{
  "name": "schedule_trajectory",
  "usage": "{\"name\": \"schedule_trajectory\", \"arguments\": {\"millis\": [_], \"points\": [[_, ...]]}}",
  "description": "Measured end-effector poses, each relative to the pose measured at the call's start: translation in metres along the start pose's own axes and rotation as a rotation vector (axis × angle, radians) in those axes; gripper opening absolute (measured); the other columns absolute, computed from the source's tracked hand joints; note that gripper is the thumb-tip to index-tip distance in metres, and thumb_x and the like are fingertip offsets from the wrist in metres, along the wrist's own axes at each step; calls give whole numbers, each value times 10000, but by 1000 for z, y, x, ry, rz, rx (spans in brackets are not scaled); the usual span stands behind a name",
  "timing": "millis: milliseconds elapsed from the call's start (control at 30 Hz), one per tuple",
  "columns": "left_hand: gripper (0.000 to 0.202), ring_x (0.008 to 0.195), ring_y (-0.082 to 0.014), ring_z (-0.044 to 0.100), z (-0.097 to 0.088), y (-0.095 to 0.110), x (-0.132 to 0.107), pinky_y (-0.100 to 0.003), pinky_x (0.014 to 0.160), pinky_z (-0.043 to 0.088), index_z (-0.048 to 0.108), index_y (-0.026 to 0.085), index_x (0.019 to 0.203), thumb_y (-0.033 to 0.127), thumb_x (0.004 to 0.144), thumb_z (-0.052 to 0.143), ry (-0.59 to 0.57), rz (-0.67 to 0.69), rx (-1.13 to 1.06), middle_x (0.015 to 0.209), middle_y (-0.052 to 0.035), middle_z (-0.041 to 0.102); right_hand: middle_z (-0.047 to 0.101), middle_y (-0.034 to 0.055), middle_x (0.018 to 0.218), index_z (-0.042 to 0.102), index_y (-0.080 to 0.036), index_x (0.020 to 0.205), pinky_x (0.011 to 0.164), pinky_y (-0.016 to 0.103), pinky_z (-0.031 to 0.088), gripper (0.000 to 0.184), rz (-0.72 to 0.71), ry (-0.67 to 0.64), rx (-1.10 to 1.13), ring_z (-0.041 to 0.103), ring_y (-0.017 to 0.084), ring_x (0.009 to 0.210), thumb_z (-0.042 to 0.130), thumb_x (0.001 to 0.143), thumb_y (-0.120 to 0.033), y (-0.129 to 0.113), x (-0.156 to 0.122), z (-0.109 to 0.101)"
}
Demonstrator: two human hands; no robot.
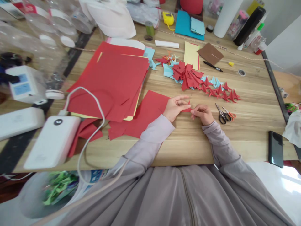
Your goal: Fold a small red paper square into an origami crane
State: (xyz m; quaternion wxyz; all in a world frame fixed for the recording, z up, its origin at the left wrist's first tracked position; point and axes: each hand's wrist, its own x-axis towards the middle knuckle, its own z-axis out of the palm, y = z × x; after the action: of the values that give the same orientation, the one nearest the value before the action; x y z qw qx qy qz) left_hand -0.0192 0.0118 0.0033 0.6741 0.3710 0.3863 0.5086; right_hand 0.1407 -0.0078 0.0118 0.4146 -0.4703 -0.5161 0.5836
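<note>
A small folded piece of red paper (pixel 187 107) is pinched between my two hands, just above the wooden table. My left hand (pixel 174 106) grips its left side with thumb and fingers. At its right end, my right hand (pixel 201 114) closes thumb and fingertips on it. The piece's exact shape is partly hidden by my fingers. Under my left hand and forearm lies a red paper sheet (pixel 150 110). Beyond my hands spread red and light-blue origami cranes (pixel 218 91), with a heap of folded red pieces (pixel 187 74) beside them.
A thick stack of red paper (pixel 110 81) lies to the left, near a white power bank (pixel 53 141) with a looping cable. Black scissors (pixel 223 115) and orange-handled scissors (pixel 231 115) rest right of my hands. A phone (pixel 275 149) sits at the right front edge.
</note>
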Motion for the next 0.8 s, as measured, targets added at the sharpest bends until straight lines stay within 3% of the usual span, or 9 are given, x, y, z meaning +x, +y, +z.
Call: {"name": "schedule_trajectory", "arguments": {"millis": [133,300,400,500,633,800], "points": [[376,515,-59,505,-1,-1,1,-223,601,428,709,163,882,217,527,819,4,52,26,545,65,581,639,-13,472,622,-173,550,436,228,477,331,9,-7,-2,546,95,401,807,570,-446,-2,0,0],[349,504,-62,492,-1,0,1,-221,575,409,710,165,893,253,569,803,7,76,59,528,67,551,636,-10,471,618,-175,543,438,234,473,314,15,-7,-9,537,98,405,807,573,-423,-3,-1,1],[392,542,-79,548,1,0,0,-229,602,438,695,162,941,304,591,800,5,67,47,571,45,604,636,-12,474,613,-174,539,439,233,473,320,10,4,9,534,95,404,805,580,-427,1,0,0],[510,551,-98,591,1,0,-1,-246,599,468,676,152,981,295,520,841,-48,12,52,646,9,674,640,-19,487,622,-176,562,437,226,471,315,6,35,60,534,89,403,800,596,-433,6,1,-3],[478,469,-106,573,1,-2,-2,-261,550,470,681,114,900,294,491,853,-71,-18,67,544,6,643,642,-19,496,632,-177,587,433,227,470,292,15,40,111,537,92,409,810,593,-409,10,2,-4],[463,448,-103,569,2,-1,-1,-265,535,475,672,111,872,291,486,854,-12,-29,-1,540,9,640,657,-15,509,624,-176,594,435,224,477,312,31,49,204,563,99,416,799,610,-435,7,2,-3]]}}
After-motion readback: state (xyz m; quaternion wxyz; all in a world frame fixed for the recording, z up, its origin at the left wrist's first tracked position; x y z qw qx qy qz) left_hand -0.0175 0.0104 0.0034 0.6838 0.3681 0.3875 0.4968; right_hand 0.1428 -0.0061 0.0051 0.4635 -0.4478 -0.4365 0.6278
